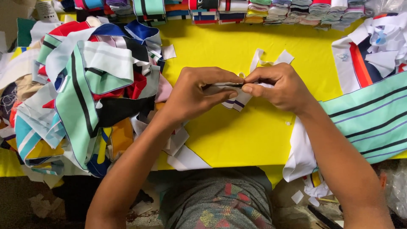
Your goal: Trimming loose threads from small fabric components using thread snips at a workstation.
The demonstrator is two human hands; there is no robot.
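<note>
Over the yellow table [237, 131] my left hand [193, 91] and my right hand [277, 87] meet on a small white fabric piece [237, 101] with dark and purple stripes along its lower edge. Both hands pinch its folded top edge between thumb and fingers. A dark thin line runs along that edge between the fingertips; I cannot tell what it is. Two white strips [271, 57] stick up behind my right hand.
A large heap of striped collar pieces [89, 93] in mint, white, red, blue and black lies at the left. Mint striped fabric [373, 116] and white pieces lie at the right. Folded stacks [275, 10] line the far edge. Scraps litter the floor [42, 205].
</note>
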